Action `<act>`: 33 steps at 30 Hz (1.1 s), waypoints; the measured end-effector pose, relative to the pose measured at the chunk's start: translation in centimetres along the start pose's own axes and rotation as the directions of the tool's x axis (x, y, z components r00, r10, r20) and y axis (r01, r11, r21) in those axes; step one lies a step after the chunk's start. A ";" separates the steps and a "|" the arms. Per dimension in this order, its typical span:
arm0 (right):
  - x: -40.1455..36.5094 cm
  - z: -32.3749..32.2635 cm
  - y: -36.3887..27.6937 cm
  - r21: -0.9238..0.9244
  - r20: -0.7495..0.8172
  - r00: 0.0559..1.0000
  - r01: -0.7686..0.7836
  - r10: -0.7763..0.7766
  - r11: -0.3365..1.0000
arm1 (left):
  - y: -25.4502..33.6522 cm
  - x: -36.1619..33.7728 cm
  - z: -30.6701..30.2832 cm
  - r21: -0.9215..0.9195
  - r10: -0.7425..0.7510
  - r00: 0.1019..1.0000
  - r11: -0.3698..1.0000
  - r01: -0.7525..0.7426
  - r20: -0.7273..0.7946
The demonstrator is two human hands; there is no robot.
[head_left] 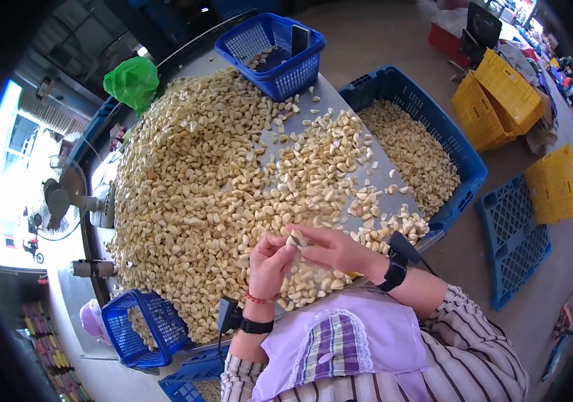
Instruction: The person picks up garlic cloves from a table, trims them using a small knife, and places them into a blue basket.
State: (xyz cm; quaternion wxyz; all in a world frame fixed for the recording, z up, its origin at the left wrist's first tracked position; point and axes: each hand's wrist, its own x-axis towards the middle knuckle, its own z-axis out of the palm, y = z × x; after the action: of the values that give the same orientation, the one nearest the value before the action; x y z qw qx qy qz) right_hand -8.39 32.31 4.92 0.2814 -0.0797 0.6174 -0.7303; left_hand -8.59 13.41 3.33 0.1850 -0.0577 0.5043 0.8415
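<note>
The left hand (271, 262) and right hand (332, 249) meet over the near side of the pile of garlic cloves (186, 181), both with bent fingers, grasping 1 clove (294, 239) between their fingertips. The pile covers much of the table (385, 175). At the far edge sits a blue basket (289, 75) with some cloves and a phone (300, 40) in it; a 2nd basket (165, 326) with cloves is at the near left. To the right, a big blue crate (459, 159) holds more cloves. A green bag (132, 84) lies far left.
</note>
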 end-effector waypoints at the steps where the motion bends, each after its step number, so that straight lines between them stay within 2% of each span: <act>1: -0.2 -0.4 0.2 0.061 0.051 0.998 -0.025 0.022 0.998 | -0.4 0.2 0.3 -0.084 0.004 1.000 0.996 -0.004 0.007; 2: -0.2 -0.7 0.3 0.119 0.103 0.994 -0.052 0.040 0.992 | -0.8 0.5 0.1 -0.079 0.001 1.000 0.997 0.000 0.009; 4: -0.1 -1.0 -0.3 0.102 0.089 0.996 -0.017 0.008 0.995 | -1.9 1.5 -0.7 -0.398 -0.004 0.966 0.911 0.110 0.258; 5: 0.0 -1.2 -0.6 0.081 0.077 0.997 0.014 -0.021 0.997 | -3.0 2.2 -0.8 -0.464 -0.015 0.971 0.877 0.127 0.237; 6: 0.2 -1.7 -0.4 0.087 0.072 0.997 0.019 -0.026 0.996 | -3.4 2.9 -0.4 -0.457 -0.019 0.971 0.880 0.131 0.240; 8: 0.6 -3.1 0.7 0.109 -0.031 1.000 0.010 -0.007 0.994 | -4.0 4.4 0.4 -0.407 -0.088 0.981 0.901 0.152 0.173; 10: 0.6 -4.4 1.1 0.064 -0.045 0.998 -0.042 0.045 0.997 | -5.0 5.3 0.4 -0.347 -0.107 0.979 0.924 0.163 0.176; 12: 0.4 -5.3 0.8 0.101 -0.069 0.992 -0.094 0.101 0.990 | -5.5 5.6 0.6 -0.662 0.015 0.922 0.701 0.266 0.386; 13: 0.6 -5.9 1.2 0.114 -0.078 0.992 -0.094 0.104 0.989 | -5.2 6.0 0.4 -0.694 0.070 0.882 0.648 0.315 0.466; 14: 0.8 -6.5 1.7 0.260 -0.142 0.988 -0.018 0.057 0.966 | -4.7 6.4 0.3 -0.690 0.057 0.881 0.647 0.326 0.469; 15: 0.9 -7.2 2.1 0.390 -0.210 0.977 0.066 0.019 0.918 | -3.6 7.0 0.7 -0.662 0.072 0.933 0.724 0.194 0.352; 16: 1.0 -7.9 2.2 0.395 -0.213 0.977 0.062 0.025 0.917 | -2.6 7.7 0.8 -0.610 0.101 0.968 0.790 0.063 0.230; 18: 1.3 -9.2 2.3 0.569 -0.301 0.948 0.095 0.100 0.817 | -1.3 9.8 -0.4 -0.617 0.055 0.983 0.785 0.065 0.173; 19: 1.7 -9.7 2.7 0.584 -0.353 0.926 0.106 0.135 0.805 | -1.0 11.6 -1.4 -0.188 -0.056 0.998 0.981 0.051 -0.020; 20: 1.9 -9.9 2.8 0.588 -0.348 0.927 0.102 0.138 0.802 | -1.2 13.0 -2.2 0.277 -0.065 0.969 0.952 0.133 -0.240; 21: 2.0 -10.1 2.9 0.573 -0.379 0.915 0.113 0.140 0.812 | -2.3 14.1 -3.0 0.280 -0.067 0.967 0.950 0.137 -0.246; 22: 2.1 -10.2 2.9 0.555 -0.413 0.900 0.127 0.140 0.822 | -3.5 15.1 -3.4 0.784 0.180 0.977 0.620 -0.023 -0.113; 23: 2.2 -10.1 3.0 0.539 -0.419 0.896 0.117 0.145 0.834 | -4.6 16.0 -3.9 0.986 0.302 0.943 0.047 -0.160 0.139; 24: 2.2 -10.0 3.1 0.540 -0.421 0.895 0.118 0.146 0.833 | -4.5 16.2 -3.6 0.986 0.299 0.944 0.047 -0.161 0.140; 26: 2.2 -9.8 3.3 0.432 -0.425 0.893 0.053 0.151 0.900 | -4.2 16.8 -3.1 0.972 0.350 0.908 -0.040 -0.230 0.229; 27: 2.1 -9.5 3.5 0.435 -0.428 0.890 0.051 0.156 0.899 | -4.2 16.9 -3.5 0.954 0.362 0.893 0.030 -0.298 0.267; 28: 2.1 -9.2 3.6 0.386 -0.414 0.895 0.010 0.164 0.923 | -4.3 16.6 -3.7 0.954 0.356 0.895 0.033 -0.299 0.268; 29: 2.2 -9.0 3.7 0.334 -0.402 0.899 -0.030 0.172 0.942 | -4.4 16.2 -3.9 0.904 0.256 0.962 0.383 -0.190 0.094; 30: 2.2 -8.8 3.6 0.336 -0.407 0.896 -0.033 0.176 0.941 | -4.4 15.7 -3.9 0.738 0.095 0.994 0.674 -0.032 -0.044; 31: 2.2 -8.4 3.2 0.273 -0.380 0.915 -0.032 0.138 0.962 | -3.3 14.5 -2.6 0.678 0.061 0.996 0.735 0.003 -0.070; 32: 2.2 -8.0 2.7 0.209 -0.347 0.932 -0.029 0.101 0.978 | -2.4 13.2 -1.6 0.676 0.055 0.996 0.737 0.010 -0.075; 33: 2.3 -7.7 2.2 0.157 -0.326 0.936 -0.081 0.129 0.984 | -1.6 12.0 -0.7 0.637 0.038 0.996 0.771 0.021 -0.079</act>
State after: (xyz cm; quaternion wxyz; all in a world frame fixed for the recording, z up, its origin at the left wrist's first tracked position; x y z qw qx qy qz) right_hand -13.20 37.59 0.56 0.2160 0.0989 0.6062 -0.7590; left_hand -19.16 16.56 -1.75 0.1676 -0.0262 0.7674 0.6184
